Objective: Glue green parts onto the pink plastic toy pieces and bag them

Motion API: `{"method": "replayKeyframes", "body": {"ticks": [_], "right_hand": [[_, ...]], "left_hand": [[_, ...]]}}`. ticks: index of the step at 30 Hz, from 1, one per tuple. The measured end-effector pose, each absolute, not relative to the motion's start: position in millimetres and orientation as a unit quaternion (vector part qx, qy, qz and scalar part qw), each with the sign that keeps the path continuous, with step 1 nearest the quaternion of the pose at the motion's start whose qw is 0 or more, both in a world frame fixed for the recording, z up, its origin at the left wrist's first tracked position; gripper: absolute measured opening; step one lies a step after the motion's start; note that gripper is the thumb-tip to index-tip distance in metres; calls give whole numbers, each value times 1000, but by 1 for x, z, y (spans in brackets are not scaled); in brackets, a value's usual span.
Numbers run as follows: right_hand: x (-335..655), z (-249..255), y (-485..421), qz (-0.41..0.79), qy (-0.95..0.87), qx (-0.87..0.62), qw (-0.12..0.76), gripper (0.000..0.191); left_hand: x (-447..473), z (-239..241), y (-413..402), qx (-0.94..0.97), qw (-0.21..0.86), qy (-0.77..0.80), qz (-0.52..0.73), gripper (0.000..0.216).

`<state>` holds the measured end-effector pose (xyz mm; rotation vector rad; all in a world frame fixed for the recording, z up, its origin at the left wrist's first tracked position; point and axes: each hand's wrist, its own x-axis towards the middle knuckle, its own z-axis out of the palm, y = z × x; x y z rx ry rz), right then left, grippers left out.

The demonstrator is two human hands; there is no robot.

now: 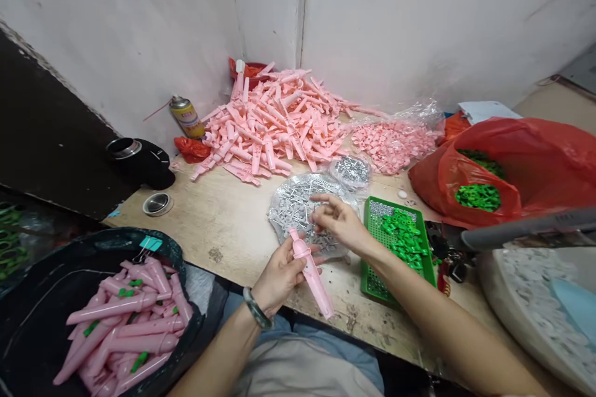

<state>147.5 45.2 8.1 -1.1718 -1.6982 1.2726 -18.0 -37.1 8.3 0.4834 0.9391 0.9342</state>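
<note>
My left hand (282,273) is closed round a pink plastic tube-shaped part (315,282), which has a narrow neck and a collar at its upper end. The part slants down to the right, above the table's front edge. My right hand (339,223) is over a clear plastic bag (291,198) of thin metal rods and small grey pieces. Its fingers are partly bent and apart, and I see nothing held in them. Just right of that hand, a green basket (372,288) contains small green plastic parts (403,236) and fine metal pieces.
A large heap of pink parts (279,118) lies against the wall, beside a bag of small pink pieces (395,142). A spray can (187,116) and a black flask (142,161) stand left. At lower left, a black bag (28,322) contains pink tubes. A red bag (549,161) sits right.
</note>
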Motion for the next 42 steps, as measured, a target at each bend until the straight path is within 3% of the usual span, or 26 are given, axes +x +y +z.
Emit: {"method": "replayKeyframes", "body": {"ticks": [2, 4, 9, 12, 16, 21, 28, 31, 32, 34, 36, 37, 40, 42], "right_hand": [[149, 13, 32, 627, -583, -399, 327, 33], [149, 17, 21, 647, -571, -393, 318, 29], [148, 20, 16, 467, -711, -419, 316, 19], [143, 15, 46, 368, -775, -433, 276, 27], [130, 6, 127, 137, -770, -566, 260, 37], [120, 9, 212, 75, -740, -620, 250, 36], [158, 39, 196, 102, -701, -653, 268, 29], [188, 67, 142, 222, -726, -587, 281, 28], [196, 76, 122, 323, -748, -527, 244, 26], [205, 89, 86, 503, -773, -377, 84, 24], [203, 94, 61, 555, -775, -301, -17, 22], [198, 92, 52, 540, -783, -310, -20, 23], [179, 75, 35, 441, -786, -421, 100, 49], [165, 61, 25, 398, -756, -484, 190, 50]], "left_hand": [[-15, 8, -35, 247, 774, 404, 421, 51], [-12, 11, -34, 255, 785, 386, 412, 48], [-11, 17, -31, 266, 784, 394, 400, 41], [-14, 16, -30, 234, 776, 424, 404, 35], [-14, 14, -29, 165, 773, 443, 423, 31], [-15, 17, -29, 97, 763, 442, 462, 27], [-33, 18, -23, 80, 741, 454, 488, 22], [-34, 16, -18, 129, 736, 469, 471, 22], [-33, 14, -17, 148, 737, 471, 462, 23], [-27, 13, -16, 184, 752, 468, 426, 28], [-20, 12, -17, 227, 771, 459, 377, 33], [-16, 12, -18, 249, 778, 453, 357, 35], [-6, 11, -23, 296, 771, 440, 352, 36], [-2, 11, -25, 295, 755, 442, 384, 37]]}}
